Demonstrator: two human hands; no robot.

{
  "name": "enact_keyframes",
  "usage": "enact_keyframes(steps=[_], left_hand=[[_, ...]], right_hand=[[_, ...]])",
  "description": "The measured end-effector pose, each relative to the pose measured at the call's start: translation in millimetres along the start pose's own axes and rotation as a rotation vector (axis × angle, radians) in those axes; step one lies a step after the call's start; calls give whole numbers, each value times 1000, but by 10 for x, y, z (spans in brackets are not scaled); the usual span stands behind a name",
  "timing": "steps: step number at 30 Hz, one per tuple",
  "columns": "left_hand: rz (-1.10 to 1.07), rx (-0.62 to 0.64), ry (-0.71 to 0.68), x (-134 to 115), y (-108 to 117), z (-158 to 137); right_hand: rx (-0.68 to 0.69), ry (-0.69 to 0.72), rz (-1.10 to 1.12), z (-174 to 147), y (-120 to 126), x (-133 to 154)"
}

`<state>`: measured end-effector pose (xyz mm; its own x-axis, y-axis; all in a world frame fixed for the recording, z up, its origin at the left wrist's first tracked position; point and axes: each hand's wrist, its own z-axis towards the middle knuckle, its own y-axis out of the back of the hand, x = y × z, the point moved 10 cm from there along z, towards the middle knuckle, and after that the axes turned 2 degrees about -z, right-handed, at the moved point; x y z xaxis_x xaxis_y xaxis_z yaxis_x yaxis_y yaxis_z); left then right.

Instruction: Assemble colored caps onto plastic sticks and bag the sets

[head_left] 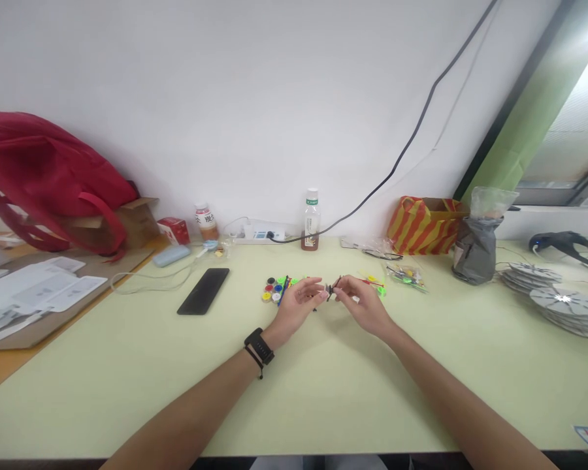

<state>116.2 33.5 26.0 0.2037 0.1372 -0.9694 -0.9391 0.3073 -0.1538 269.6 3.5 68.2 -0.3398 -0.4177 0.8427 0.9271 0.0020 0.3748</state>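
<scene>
Above the middle of the table, my left hand (pixel 300 303) and my right hand (pixel 363 301) come close together. Between their fingertips is a small dark plastic part (pixel 330 291), too small to name exactly. Both hands pinch it, the left from one side and the right from the other. Behind my left hand lie small round colored pieces (pixel 270 288), in black, red, blue, yellow and white, with a blue stick-like piece (pixel 284 287). Green, yellow and red bits (pixel 376 284) show past my right hand. My hands hide part of this spread.
A black phone (pixel 203 292) lies left of the pieces. A drink bottle (pixel 311 220) stands by the wall. Further right are a clear bag of colored parts (pixel 406 276), a striped bag (pixel 424 225), a grey bag (pixel 476 251) and stacked grey discs (pixel 563 303). A red backpack (pixel 53 170) sits left.
</scene>
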Motion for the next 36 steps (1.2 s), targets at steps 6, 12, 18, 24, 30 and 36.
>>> enact_keyframes(steps=[6,12,18,24,30,36], left_hand=[[199,-162,-137,-96,180,-2],[384,-214,-290,-335,189,-78],[387,-305,-298,-345,283,-85],[417,-295,-293,-332,273,-79],[459,-292,-291,-352,260,-76],[473,-269,-322,-372,221,-93]], right_hand=[[-289,-29,101,44,513,-107],[-433,4,-51,-4,731,-41],[-52,31,-424,18,254,-117],[264,-25,-739,-82,-132,-406],[-173,-66,-867,50,587,-460],[-151,-197,-843,32,752,-769]])
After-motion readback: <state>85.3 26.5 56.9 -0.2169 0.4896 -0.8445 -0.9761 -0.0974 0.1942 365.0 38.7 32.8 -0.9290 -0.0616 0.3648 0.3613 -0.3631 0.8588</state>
